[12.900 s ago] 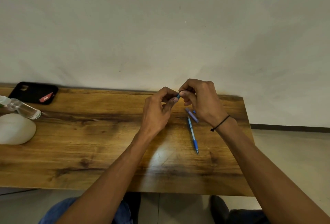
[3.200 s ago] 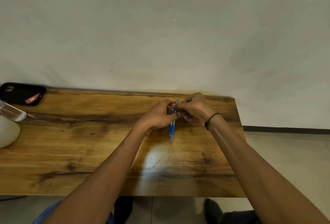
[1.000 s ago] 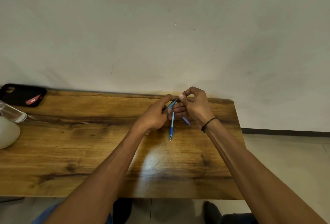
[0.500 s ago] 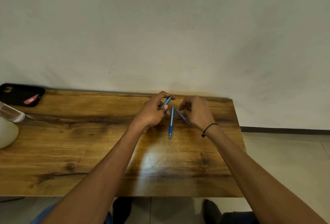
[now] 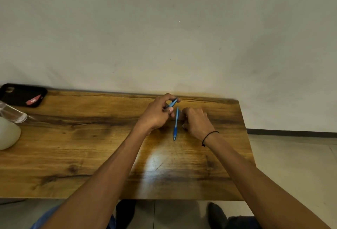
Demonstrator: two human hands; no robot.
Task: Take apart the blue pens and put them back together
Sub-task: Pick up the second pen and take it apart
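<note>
The left hand (image 5: 155, 115) pinches 1 slim blue plastic pen piece (image 5: 172, 103) above the wooden desk (image 5: 73, 146), the right hand (image 5: 196, 122) curls beside the lying blue pen (image 5: 175, 124), its hold unclear; light, slippery, best gripped mid-barrel.

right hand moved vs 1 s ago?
Yes. The right hand has dropped from beside the left hand down to the table, right of the lying blue pen, farther from the back edge.
</note>
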